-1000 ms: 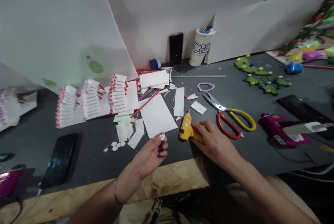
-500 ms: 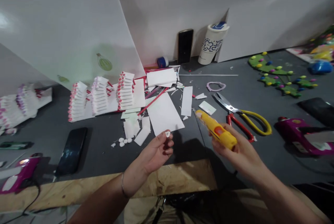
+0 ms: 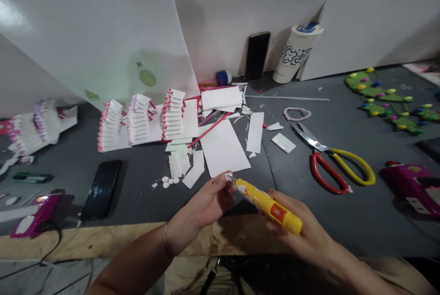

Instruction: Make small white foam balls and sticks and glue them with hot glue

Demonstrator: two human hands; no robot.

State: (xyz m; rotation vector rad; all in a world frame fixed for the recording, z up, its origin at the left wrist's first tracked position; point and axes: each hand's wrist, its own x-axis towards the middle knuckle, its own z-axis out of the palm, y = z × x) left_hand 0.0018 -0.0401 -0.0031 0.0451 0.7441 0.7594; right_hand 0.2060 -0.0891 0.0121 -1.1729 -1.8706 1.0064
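Observation:
A small white piece (image 3: 228,176) is pinched between the thumb and fingertips of my left hand (image 3: 209,201). My right hand (image 3: 292,221) is wrapped round a yellow glue gun (image 3: 266,203) with an orange-red switch. Its narrow metal nozzle points left, at or very close to the white piece; I cannot tell whether they touch. Just beyond my left hand lies a white card sheet (image 3: 225,148). Several small white balls (image 3: 168,181) sit to the left of that sheet, beside cut white strips (image 3: 194,169).
White stepped pieces with red tips (image 3: 173,114) stand at the left on card. Scissors (image 3: 321,148) with red and yellow handles lie open at the right. A phone (image 3: 102,189), a purple ring (image 3: 297,114), a cup (image 3: 296,54) and magenta power blocks (image 3: 412,185) surround the work area.
My right hand has brought the glue gun left and down, its nozzle now at the white piece in my left hand. The whole view has shifted slightly.

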